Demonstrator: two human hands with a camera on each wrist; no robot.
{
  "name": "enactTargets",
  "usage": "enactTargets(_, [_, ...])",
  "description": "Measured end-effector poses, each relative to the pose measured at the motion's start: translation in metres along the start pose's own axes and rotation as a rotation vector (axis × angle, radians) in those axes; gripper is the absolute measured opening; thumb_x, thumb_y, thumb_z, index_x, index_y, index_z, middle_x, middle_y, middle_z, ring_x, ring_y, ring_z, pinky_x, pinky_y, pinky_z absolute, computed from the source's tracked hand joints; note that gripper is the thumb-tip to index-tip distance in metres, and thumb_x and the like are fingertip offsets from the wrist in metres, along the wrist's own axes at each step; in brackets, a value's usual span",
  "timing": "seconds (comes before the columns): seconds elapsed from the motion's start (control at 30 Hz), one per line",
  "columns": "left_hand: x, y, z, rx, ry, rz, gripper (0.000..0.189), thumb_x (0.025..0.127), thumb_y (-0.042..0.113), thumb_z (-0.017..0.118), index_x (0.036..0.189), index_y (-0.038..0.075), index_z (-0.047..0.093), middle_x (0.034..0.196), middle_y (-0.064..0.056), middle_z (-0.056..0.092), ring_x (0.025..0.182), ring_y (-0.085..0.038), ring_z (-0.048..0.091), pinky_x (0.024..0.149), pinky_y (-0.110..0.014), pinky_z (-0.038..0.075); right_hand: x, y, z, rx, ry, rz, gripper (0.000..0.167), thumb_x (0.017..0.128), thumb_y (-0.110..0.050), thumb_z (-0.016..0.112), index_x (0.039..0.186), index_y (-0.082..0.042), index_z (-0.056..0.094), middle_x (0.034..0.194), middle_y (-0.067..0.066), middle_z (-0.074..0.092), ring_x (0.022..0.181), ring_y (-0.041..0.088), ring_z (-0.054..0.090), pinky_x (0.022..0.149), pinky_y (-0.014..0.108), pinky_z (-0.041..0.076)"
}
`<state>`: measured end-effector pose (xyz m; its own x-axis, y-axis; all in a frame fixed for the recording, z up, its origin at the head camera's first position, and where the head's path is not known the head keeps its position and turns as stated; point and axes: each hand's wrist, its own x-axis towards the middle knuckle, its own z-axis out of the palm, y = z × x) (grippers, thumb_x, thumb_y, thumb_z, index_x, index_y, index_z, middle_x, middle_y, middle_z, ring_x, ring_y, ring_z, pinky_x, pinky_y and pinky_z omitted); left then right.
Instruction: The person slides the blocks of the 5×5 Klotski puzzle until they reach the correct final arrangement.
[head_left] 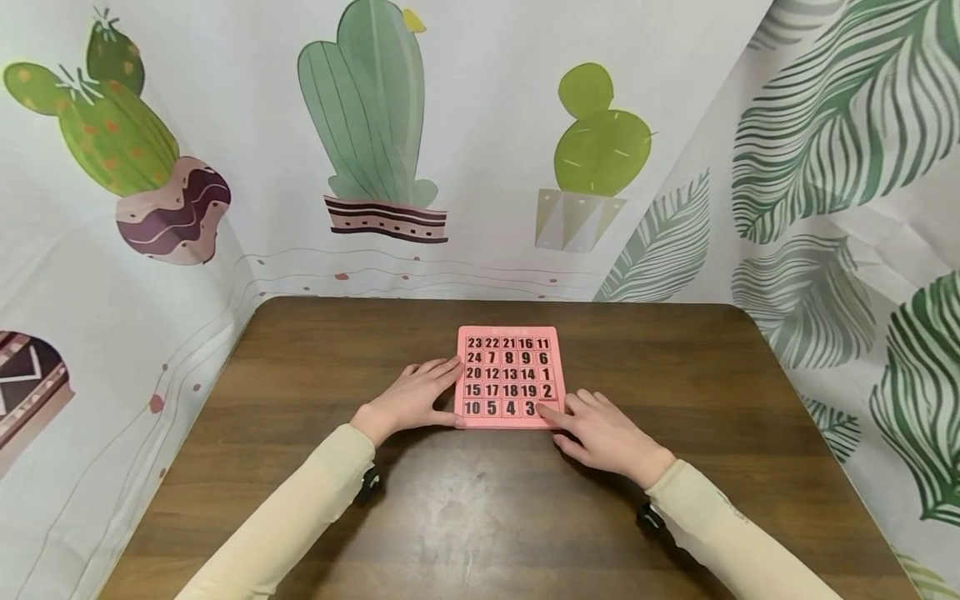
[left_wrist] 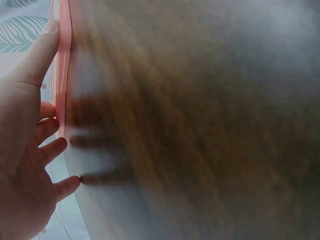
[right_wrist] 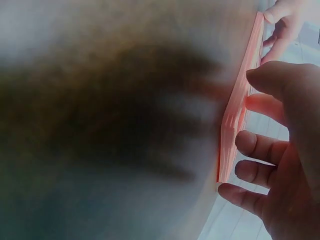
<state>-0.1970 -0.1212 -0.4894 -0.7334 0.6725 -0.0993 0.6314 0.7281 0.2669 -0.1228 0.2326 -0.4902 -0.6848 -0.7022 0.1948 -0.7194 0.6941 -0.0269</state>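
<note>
A pink sliding number puzzle (head_left: 510, 331) lies flat on the wooden table, its black-numbered tiles set in rows. My left hand (head_left: 412, 400) steadies its left side, fingers extended to the left edge and thumb at the near left corner. In the left wrist view the thumb (left_wrist: 42, 52) lies against the puzzle's pink side (left_wrist: 63, 70). From the right, my right hand (head_left: 607, 437) reaches over the near right corner. Its index fingertip touches the face beside the 3 tile (head_left: 530, 408), covering the corner slot; the other fingers stay off the tiles.
The brown wooden table (head_left: 465, 508) extends around the puzzle on all sides. Behind it hangs a white cloth (head_left: 487, 167) printed with cacti and leaves. Dark bands (head_left: 370, 483) with small devices are worn at both wrists.
</note>
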Motion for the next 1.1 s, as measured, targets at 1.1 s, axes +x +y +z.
enactTargets(1.1, [0.000,0.001,-0.001,-0.014,0.011,-0.002,0.101,0.089,0.065,0.072,0.163,0.008,0.034,0.170,-0.012,0.029,0.153,-0.036,0.031,0.118,-0.062,0.028,-0.006,0.010,-0.003,0.006,0.021,0.083,0.040,0.097,-0.028,0.073,0.134,-0.013,0.072,0.085,0.001,0.055,0.080,0.022,0.047,0.072,0.038,0.042])
